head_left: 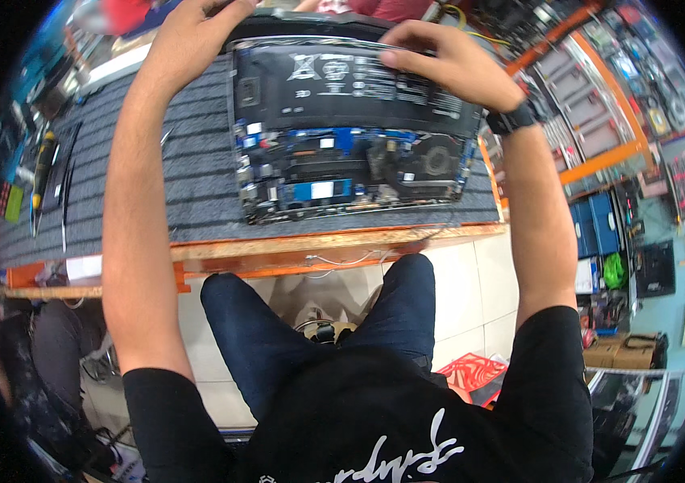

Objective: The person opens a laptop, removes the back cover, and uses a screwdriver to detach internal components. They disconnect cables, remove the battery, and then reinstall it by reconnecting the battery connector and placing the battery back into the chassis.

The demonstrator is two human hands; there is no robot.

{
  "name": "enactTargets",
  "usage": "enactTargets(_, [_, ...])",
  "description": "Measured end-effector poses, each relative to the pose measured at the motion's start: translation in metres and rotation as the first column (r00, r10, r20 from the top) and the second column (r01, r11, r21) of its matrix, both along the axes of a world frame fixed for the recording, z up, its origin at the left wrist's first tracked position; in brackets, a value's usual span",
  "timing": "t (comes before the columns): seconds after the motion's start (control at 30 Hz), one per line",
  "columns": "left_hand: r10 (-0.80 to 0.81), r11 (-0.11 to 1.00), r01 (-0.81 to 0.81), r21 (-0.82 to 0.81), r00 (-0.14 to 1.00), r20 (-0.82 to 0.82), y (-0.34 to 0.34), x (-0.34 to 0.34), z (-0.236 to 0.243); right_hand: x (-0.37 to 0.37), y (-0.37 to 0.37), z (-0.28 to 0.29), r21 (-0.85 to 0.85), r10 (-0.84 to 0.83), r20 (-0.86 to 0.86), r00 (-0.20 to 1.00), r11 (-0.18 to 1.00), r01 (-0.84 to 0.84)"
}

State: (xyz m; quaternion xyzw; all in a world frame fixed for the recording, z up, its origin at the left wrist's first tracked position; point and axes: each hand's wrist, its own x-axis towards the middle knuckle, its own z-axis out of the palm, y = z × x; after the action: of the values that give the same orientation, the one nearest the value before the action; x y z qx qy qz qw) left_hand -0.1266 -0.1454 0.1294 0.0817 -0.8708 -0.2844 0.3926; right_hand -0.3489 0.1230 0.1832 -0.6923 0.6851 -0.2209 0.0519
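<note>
I had the opened laptop (350,133) on the surface (197,173). Left hand (189,40) gripped its far-left corner; right hand (439,60) pressed fingers flat on the battery (342,84). Judged step: battery work; next needs steady hold.

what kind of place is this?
Likely an electronics repair shop: an opened laptop with battery and boards exposed lies on a grey mat, hand tools beside it, and racks of parts line the wall.

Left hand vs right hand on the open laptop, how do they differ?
The left hand grips the open laptop at its far left corner; the right hand lies on the black battery, fingers flat. The right wrist wears a black watch; the left is bare. Both touch the laptop.
</note>
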Motion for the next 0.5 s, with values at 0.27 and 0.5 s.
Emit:
enactTargets(0.27, [-0.049, 0.972, 0.128, -0.199, 0.932, 0.360, 0.107, -0.063, 0.031, -0.032, 0.053, 0.002, -0.524, 0.022, 0.205, 0.978, 0.847, 0.091])
enactTargets(0.5, [0.011, 0.998, 0.018, -0.066, 0.913, 0.408, 0.133, -0.086, 0.039, -0.138, 0.160, -0.091, -0.363, -0.309, 0.201, 0.930, 0.858, 0.364])
